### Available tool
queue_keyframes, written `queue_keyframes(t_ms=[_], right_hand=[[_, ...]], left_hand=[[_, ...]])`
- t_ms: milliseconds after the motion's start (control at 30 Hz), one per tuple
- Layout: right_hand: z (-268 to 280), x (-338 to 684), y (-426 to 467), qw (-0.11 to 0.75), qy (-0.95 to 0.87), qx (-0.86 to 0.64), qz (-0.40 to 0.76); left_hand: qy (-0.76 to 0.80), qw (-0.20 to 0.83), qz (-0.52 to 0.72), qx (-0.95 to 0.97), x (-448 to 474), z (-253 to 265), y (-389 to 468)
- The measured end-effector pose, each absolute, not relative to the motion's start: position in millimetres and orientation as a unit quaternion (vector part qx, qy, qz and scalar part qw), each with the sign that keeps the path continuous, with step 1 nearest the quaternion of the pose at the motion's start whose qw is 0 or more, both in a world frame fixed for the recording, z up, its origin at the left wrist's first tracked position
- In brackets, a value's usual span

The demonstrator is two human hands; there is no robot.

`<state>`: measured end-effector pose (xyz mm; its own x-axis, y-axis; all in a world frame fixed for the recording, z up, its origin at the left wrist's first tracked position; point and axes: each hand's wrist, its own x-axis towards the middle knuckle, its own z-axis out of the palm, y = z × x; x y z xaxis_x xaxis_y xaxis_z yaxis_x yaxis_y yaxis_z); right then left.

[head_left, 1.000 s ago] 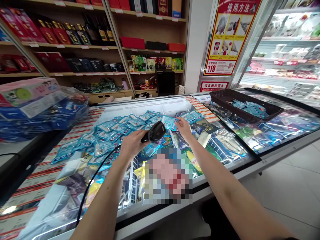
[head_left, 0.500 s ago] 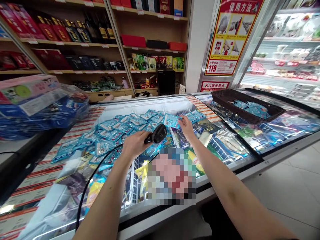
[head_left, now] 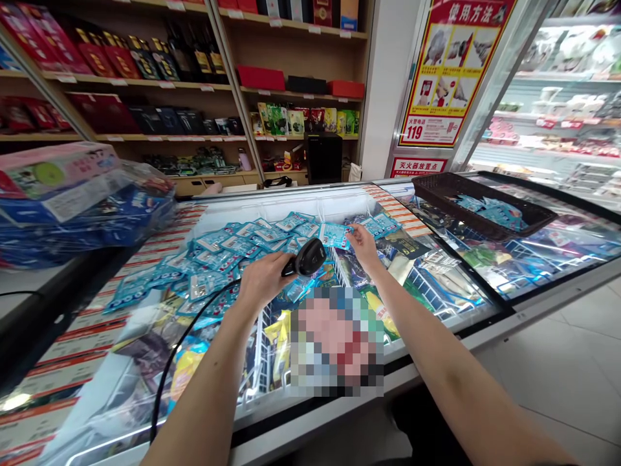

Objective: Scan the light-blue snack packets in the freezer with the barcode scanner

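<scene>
My left hand is wrapped round a black handheld barcode scanner, whose head points toward the right. A black cable trails from it down past my forearm. With my right hand I pinch the right edge of a small blue packet, which has a white label facing up. The scanner head is just below and left of this packet, apart from it. Many similar blue packets lie in an overlapping spread on the glass freezer top, left of my right hand. A few more blue packets lie just beyond it.
A dark brown plastic basket holding blue packets stands on the freezer at right. Plastic-wrapped cartons are stacked at left. Shelves with boxes and bottles line the back. A blurred-out patch covers part of the glass near me.
The view has shifted very slightly. The blue packet in my right hand looks tilted a little differently; both hands otherwise hold nearly the same positions.
</scene>
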<state>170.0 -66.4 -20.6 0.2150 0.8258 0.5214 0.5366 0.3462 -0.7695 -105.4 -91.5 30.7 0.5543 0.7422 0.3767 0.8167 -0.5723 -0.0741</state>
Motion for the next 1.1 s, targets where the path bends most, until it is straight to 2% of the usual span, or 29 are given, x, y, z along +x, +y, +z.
queue_keyframes(t_ms=[433,667,833,967,1100], right_hand=[[-22,171,-64,0.588,-0.598,-0.528,0.134],[-13,174,-83,0.609,-0.533,-0.584,0.06],[-15,190,-83,0.574,-0.48,-0.663,0.005],[-16,199,-82,0.507,-0.452,-0.734,0.0],[-13,199,-90,0.435,-0.442,-0.782,-0.057]], left_hand=[[-0.446,0.138,-0.153,-0.871,-104,32,-93],[-0.447,0.142,-0.18,-0.864,-106,28,-91],[-0.454,0.157,-0.218,-0.85,-108,25,-89],[-0.46,0.155,-0.231,-0.843,-109,25,-90],[-0.464,0.157,-0.235,-0.839,-110,24,-92]])
